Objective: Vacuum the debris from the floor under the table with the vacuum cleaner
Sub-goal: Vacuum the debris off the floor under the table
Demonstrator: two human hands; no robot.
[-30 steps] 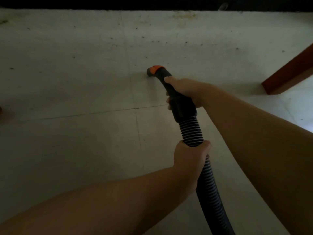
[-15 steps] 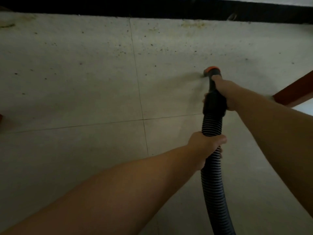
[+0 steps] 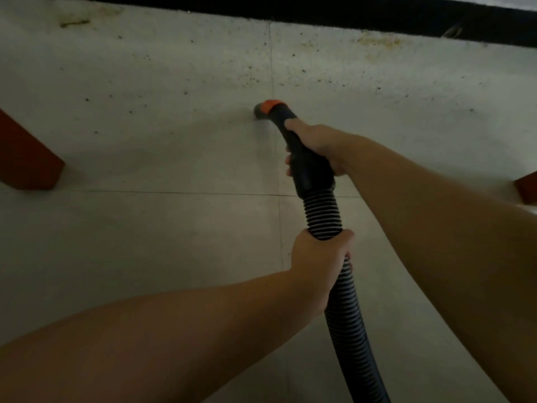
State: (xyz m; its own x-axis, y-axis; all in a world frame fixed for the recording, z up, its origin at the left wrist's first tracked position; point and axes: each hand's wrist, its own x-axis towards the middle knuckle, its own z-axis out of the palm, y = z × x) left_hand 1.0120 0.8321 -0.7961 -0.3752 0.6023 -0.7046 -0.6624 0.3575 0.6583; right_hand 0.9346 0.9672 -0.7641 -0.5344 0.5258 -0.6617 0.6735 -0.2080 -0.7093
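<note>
Two hands grasping | right hand [image 3: 316, 144]: nozzle [image 3: 268, 109] handle | left hand [image 3: 318, 263]: hose [image 3: 321, 216]

Head cam: right hand [image 3: 316, 146] grips the black rigid handle [image 3: 308, 167] of the vacuum hose, index finger laid along its top. Left hand [image 3: 319, 263] wraps the ribbed hose [image 3: 322, 216] just below the handle. Orange-collared nozzle [image 3: 266, 109] sits down at the floor [image 3: 145, 228], next to a tile joint. Dark specks of debris [image 3: 250, 80] scattered on the tiles beyond it, up to a black strip [image 3: 319, 13]. Red-brown table legs: one left [image 3: 26, 158], one at the right edge [image 3: 527, 189].
</note>
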